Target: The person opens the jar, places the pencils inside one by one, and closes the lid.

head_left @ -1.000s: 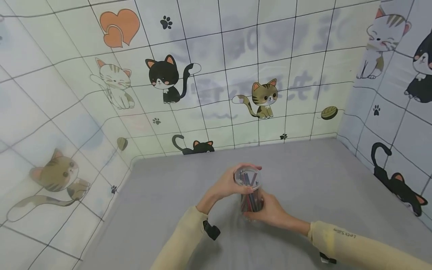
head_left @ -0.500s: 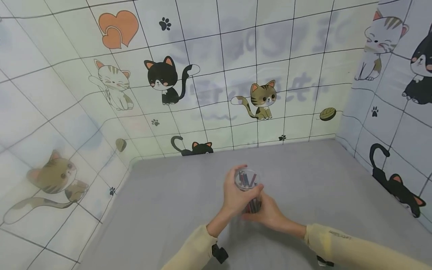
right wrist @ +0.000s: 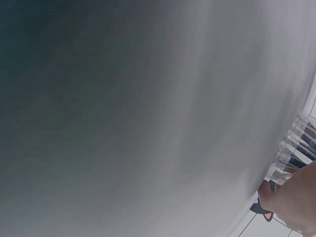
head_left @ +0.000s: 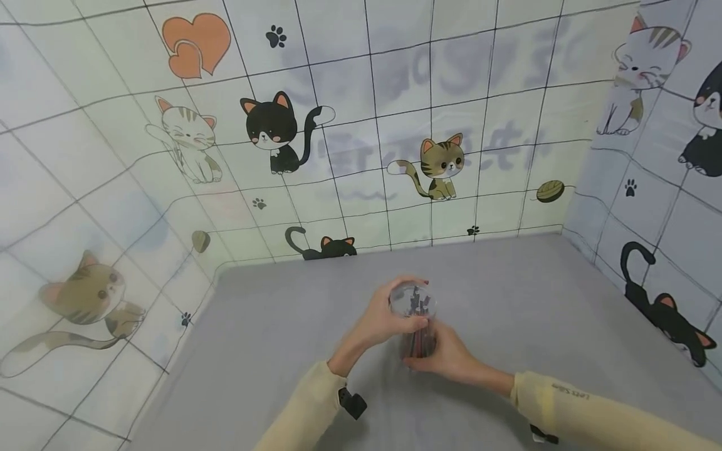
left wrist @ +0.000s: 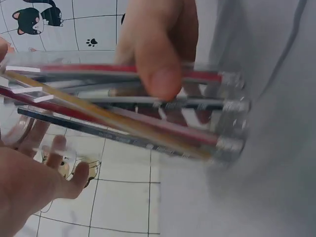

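A clear plastic jar point(head_left: 418, 337) of pencils stands upright between my two hands, over the grey surface. Around its round top point(head_left: 410, 299) curl the fingers and thumb of my left hand point(head_left: 379, 319). Lower down, my right hand point(head_left: 451, 356) grips the jar's body from the right. In the left wrist view, red, dark and yellow pencils point(left wrist: 113, 118) show through the wall, with the right thumb point(left wrist: 160, 74) across it. My left hand point(left wrist: 29, 187) is at the jar's top end there. The right wrist view catches only the jar's ridged base point(right wrist: 291, 153) and part of a hand point(right wrist: 296, 202).
A grey cloth-covered table point(head_left: 271, 326) lies under the hands. Behind it rises a tiled-pattern wall sheet point(head_left: 361, 144) with cartoon cats, and similar sheets close off both sides. A dark wrist camera point(head_left: 353, 403) sits at the left sleeve.
My left hand swung round the jar's top half a second ago, its thumb pushed rightward, and has now turned back. My right hand stays on the body. The pencils inside have shifted.
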